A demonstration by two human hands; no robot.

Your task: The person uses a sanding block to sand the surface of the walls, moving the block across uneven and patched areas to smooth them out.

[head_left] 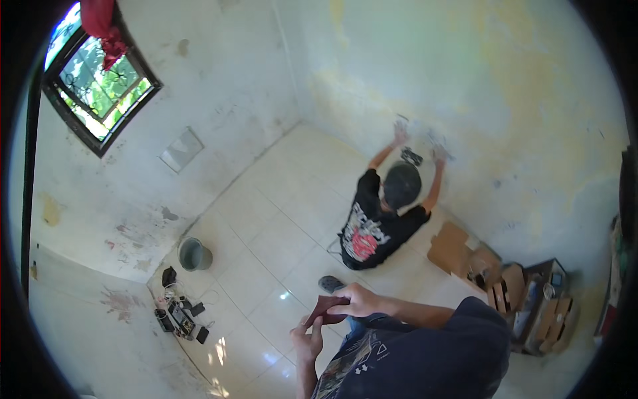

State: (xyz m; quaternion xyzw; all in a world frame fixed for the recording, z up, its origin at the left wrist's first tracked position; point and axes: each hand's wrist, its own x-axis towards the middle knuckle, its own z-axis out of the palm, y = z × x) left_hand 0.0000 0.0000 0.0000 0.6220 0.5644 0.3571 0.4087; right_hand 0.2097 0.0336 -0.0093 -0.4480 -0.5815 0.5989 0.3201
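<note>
1. Head view: your left grip point(306, 341) pinches the lower-left edge of the dark-red sheet point(324, 307).
2. The sheet lies between both, long axis seemingly running grip to grip.
3. Your right grip point(361, 301), equally near, is clamped on its right end.

There is one bent dark-red sheet point(325, 308) and one round grey bucket point(194, 255). One dark-framed window point(101, 83) shows.

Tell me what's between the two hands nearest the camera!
In the head view, a bent, dark red sheet lies between the left hand and right hand, both holding it.
</note>
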